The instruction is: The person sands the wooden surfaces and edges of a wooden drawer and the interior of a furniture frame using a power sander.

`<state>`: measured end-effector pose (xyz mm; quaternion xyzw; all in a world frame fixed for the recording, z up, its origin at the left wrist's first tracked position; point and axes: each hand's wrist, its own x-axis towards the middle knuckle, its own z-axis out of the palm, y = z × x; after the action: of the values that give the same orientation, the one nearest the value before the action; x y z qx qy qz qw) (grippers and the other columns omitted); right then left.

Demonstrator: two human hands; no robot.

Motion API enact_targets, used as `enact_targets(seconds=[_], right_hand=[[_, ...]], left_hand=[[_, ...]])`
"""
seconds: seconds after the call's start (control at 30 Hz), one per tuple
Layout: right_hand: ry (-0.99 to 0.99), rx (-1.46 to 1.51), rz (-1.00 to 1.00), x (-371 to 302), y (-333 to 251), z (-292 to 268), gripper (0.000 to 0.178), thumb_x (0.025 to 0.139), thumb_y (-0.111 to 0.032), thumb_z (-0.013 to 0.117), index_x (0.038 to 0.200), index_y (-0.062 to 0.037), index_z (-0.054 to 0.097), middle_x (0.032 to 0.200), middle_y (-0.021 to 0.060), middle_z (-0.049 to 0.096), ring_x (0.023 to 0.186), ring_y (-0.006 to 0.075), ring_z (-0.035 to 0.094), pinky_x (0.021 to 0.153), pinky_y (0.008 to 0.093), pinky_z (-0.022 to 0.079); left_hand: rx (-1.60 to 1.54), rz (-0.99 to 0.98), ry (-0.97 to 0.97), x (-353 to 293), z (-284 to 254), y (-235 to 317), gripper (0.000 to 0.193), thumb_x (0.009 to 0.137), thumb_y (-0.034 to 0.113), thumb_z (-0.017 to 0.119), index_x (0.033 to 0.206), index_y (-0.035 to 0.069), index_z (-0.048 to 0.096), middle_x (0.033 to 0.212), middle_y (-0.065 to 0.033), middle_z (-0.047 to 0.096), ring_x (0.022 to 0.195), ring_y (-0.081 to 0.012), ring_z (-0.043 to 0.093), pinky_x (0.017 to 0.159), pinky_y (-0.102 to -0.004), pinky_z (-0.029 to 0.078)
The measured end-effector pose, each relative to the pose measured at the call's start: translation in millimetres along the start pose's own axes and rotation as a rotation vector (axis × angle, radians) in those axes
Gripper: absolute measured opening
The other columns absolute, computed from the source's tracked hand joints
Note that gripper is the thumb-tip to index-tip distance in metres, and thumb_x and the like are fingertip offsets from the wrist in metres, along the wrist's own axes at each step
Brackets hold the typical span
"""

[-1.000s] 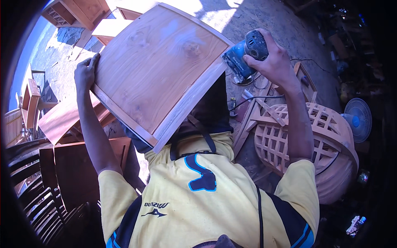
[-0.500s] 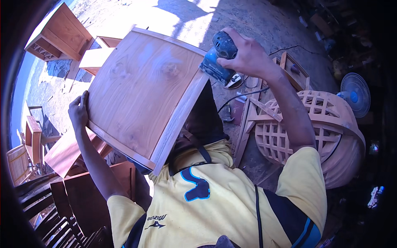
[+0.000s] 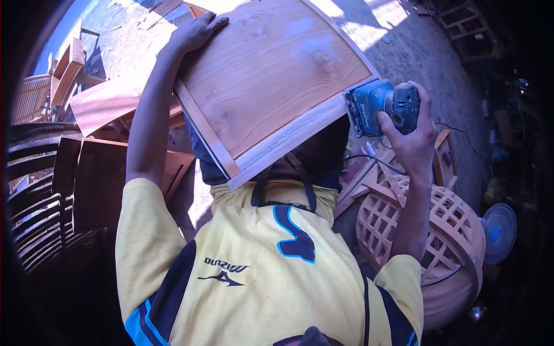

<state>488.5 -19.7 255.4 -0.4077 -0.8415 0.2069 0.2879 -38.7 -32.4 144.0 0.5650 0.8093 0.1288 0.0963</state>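
Observation:
A framed wooden panel (image 3: 271, 86), with visible grain and knots, lies tilted across my lap. My left hand (image 3: 203, 30) grips its far left edge, fingers over the top face. My right hand (image 3: 415, 124) is closed around the dark body of a blue electric sander (image 3: 374, 104). The sander is turned on its side, its pad toward the panel's right end, close against the pale frame strip (image 3: 294, 141). Whether pad and wood touch I cannot tell. A dark cord (image 3: 369, 157) shows beneath my right wrist.
A rounded wooden lattice piece (image 3: 427, 230) stands at right, beside a fan (image 3: 499, 233). On the left are a reddish board (image 3: 109, 104), dark brown furniture (image 3: 109, 184) and dark slats (image 3: 34, 202). A wooden frame (image 3: 470, 29) lies far right.
The panel has shifted right in view and turned. My left hand has moved up along its edge. The sander has moved right and down, tipping from the frame's face to its end.

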Motion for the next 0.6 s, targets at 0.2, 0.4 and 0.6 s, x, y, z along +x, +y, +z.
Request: enact_targets(seconds=[0.2,0.4,0.6], right_hand=[[-0.126,0.095,-0.391,-59.0,-83.1,30.1,0.089,0.072,-0.014,0.093,0.150,-0.0097,0.050,0.121,0.0169,0.064,0.091,0.0319,0.073,0.078,0.0400,0.063],[-0.478,0.006,-0.718,-88.6,-126.7,57.7,0.092,0.075,-0.024,0.093,0.156,-0.0186,0.049,0.114,0.0168,0.060,0.080,0.0279,0.075,0.063,0.0361,0.063],[-0.214,-0.032,-0.244,-45.7,-61.9,12.0,0.087,0.076,-0.024,0.091,0.151,-0.0146,0.050,0.119,0.0180,0.064,0.093,0.0369,0.076,0.076,0.0442,0.065]], left_hand=[[-0.015,0.007,-0.070,7.5,1.5,21.7,0.079,0.105,0.075,0.041,0.145,0.010,0.061,0.135,-0.0228,0.070,0.126,-0.0401,0.068,0.109,-0.0482,0.049],[-0.102,-0.016,-0.080,-16.1,-15.1,17.5,0.078,0.103,0.075,0.045,0.145,0.011,0.062,0.135,-0.0211,0.072,0.123,-0.0364,0.070,0.106,-0.0468,0.051],[-0.008,-0.034,0.017,-26.1,-14.4,27.1,0.079,0.104,0.077,0.041,0.143,0.013,0.063,0.134,-0.0205,0.072,0.123,-0.0368,0.070,0.103,-0.0485,0.053]])
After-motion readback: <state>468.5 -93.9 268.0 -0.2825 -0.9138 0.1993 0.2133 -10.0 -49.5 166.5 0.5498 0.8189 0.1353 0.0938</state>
